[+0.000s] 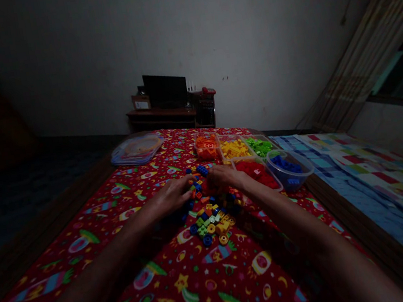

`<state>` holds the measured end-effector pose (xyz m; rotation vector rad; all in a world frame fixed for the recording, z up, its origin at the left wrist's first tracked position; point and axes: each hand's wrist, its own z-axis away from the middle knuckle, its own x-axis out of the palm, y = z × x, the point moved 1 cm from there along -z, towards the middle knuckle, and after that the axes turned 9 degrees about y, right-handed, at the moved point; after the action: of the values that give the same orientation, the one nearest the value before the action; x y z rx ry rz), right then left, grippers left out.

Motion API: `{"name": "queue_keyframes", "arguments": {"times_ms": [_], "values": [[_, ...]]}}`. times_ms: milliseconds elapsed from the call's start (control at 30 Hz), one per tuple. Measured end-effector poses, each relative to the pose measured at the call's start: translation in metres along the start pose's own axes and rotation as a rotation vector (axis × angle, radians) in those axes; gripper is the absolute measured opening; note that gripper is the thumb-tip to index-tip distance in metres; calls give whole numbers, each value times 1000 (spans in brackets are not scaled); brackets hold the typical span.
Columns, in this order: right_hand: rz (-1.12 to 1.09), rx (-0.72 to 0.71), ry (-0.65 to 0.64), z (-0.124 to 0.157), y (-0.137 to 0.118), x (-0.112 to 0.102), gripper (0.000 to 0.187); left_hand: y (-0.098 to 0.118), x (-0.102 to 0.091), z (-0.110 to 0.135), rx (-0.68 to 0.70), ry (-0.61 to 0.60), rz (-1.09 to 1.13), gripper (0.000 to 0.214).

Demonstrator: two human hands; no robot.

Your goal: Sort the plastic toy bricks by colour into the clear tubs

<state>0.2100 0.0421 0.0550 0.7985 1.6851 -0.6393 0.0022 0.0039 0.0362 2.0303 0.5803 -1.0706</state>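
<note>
A loose pile of mixed toy building bricks (211,217), in blue, yellow, green and orange with several small wheels, lies on the red patterned tablecloth (127,263). At the pile's far left edge is my left hand (174,194), palm down, thumb and fingers apart beside the bricks. Opposite it, my right hand (223,176) bends down over the pile's far right side. Its fingertips are in shadow, so I cannot tell whether they grip a brick. A blue brick (202,170) shows between the two hands.
Beyond my right hand stand open tubs of red bricks (256,173), orange bricks (207,146), yellow bricks (234,149), green bricks (259,146) and blue bricks (286,164). Stacked clear lids (138,150) lie at the far left. A bed (375,175) adjoins the right side.
</note>
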Motion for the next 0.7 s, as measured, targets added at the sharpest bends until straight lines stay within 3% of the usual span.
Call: {"name": "queue_keyframes", "arguments": {"times_ms": [100, 200, 400, 467, 567, 700], "values": [[-38, 0, -136, 0, 0, 1, 16, 12, -7, -1, -18, -93, 27, 33], [-55, 31, -172, 7, 0, 0, 18, 29, -11, 0, -4, -217, 62, 24], [3, -40, -90, 20, 1, 1, 22, 45, -7, 9, 17, -372, 62, 12], [4, -35, -6, 25, 0, -5, 22, 48, -5, 13, 19, -415, 22, 8], [-14, 10, 165, 41, -6, -21, 21, 55, -5, 16, 8, -426, -80, 7], [-24, 52, 198, 69, -15, -28, 23, 63, -4, 18, -15, -398, -208, 9]]}}
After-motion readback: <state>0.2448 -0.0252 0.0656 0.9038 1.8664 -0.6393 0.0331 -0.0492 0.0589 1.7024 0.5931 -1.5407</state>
